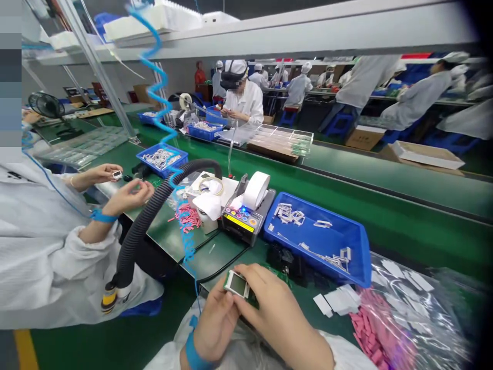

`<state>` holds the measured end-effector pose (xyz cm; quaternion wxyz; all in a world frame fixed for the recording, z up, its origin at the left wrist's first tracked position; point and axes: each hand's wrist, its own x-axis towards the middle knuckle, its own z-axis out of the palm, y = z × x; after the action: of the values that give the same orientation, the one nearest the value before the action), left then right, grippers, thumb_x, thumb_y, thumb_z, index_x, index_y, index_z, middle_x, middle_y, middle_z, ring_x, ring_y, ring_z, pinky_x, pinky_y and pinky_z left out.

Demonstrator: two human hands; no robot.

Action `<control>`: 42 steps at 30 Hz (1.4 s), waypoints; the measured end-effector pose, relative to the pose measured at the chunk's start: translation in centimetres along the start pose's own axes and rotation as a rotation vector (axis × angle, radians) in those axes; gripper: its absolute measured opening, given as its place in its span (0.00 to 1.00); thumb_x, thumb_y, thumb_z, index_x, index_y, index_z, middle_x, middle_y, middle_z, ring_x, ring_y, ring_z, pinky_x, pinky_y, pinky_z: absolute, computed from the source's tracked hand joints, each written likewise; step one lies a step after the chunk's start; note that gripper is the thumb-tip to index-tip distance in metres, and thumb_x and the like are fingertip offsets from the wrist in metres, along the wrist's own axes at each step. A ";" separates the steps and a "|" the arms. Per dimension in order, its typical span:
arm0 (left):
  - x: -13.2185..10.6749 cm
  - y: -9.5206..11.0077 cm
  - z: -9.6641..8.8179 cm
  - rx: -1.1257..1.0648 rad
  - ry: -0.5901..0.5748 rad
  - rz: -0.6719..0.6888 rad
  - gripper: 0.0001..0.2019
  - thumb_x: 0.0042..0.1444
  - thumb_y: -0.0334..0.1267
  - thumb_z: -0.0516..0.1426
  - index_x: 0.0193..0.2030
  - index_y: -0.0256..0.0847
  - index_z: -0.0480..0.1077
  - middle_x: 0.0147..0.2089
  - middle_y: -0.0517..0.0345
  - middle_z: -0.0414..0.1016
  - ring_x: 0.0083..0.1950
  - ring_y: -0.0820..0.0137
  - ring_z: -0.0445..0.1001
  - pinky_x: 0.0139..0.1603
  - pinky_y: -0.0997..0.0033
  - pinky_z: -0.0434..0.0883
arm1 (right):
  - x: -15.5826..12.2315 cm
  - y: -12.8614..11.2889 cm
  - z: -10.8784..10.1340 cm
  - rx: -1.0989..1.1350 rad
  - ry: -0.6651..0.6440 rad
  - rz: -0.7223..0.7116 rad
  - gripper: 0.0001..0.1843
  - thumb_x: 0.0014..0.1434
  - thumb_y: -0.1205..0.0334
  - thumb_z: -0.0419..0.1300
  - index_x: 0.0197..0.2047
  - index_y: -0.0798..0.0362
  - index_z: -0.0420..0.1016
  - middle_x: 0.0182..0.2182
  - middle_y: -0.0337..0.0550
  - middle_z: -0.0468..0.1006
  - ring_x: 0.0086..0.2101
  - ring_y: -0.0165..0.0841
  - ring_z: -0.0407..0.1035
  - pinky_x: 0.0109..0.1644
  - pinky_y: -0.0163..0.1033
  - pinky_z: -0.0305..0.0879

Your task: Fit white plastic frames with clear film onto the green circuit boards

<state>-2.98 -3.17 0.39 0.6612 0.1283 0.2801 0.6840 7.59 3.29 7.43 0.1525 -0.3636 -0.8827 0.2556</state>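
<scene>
Both of my hands hold a small display module point(239, 286) with a grey screen, a white frame and a green circuit board edge. My left hand point(217, 321) pinches its lower left side, and a blue strap is round that wrist. With thumb and fingers, my right hand point(275, 303) grips the upper and right side, hiding part of the board. Past my hands stands a blue bin point(287, 234) with small white frames point(290, 215). A tape dispenser point(241, 223) carrying a white roll point(257, 189) is left of the bin.
White pieces point(341, 299), pink strips point(370, 326) and a clear plastic bag point(419, 303) lie at right. A black ribbed hose point(144, 218) and a coiled blue air line point(157, 97) hang at left. A co-worker's hands point(129, 198) work there beside another blue bin point(164, 158).
</scene>
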 end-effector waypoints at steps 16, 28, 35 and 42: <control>0.6 1.8 -5.7 -0.255 0.229 -0.162 0.17 0.44 0.47 0.65 0.40 0.42 0.77 0.37 0.58 0.80 0.38 0.69 0.76 0.46 0.65 0.70 | 1.7 2.1 0.3 0.139 -0.124 0.189 0.17 0.58 0.62 0.55 0.52 0.51 0.68 0.44 0.46 0.75 0.42 0.36 0.72 0.46 0.43 0.69; 0.5 0.6 -4.4 -0.115 0.174 -0.154 0.23 0.44 0.48 0.65 0.47 0.44 0.74 0.42 0.57 0.79 0.43 0.69 0.75 0.45 0.70 0.68 | -0.4 0.6 1.6 0.141 -0.030 0.043 0.21 0.51 0.61 0.64 0.48 0.52 0.68 0.46 0.48 0.73 0.45 0.41 0.68 0.48 0.46 0.67; -0.1 -1.8 -1.5 0.040 0.026 -0.229 0.29 0.43 0.49 0.65 0.54 0.45 0.70 0.44 0.54 0.76 0.48 0.66 0.71 0.51 0.67 0.65 | -3.1 1.1 1.9 -0.006 0.162 0.090 0.10 0.54 0.64 0.61 0.41 0.53 0.71 0.36 0.45 0.75 0.38 0.38 0.68 0.42 0.45 0.65; -1.2 -2.9 -0.6 0.177 0.019 -0.226 0.16 0.51 0.43 0.61 0.47 0.41 0.73 0.38 0.55 0.72 0.39 0.70 0.69 0.41 0.68 0.68 | -10.2 6.1 0.1 -0.180 0.222 0.401 0.07 0.50 0.65 0.59 0.36 0.54 0.70 0.32 0.45 0.73 0.35 0.39 0.68 0.38 0.44 0.64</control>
<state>-0.81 -4.56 -1.41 0.7174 0.1473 0.3583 0.5790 18.03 -0.37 3.07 0.1615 -0.5697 -0.7899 0.1596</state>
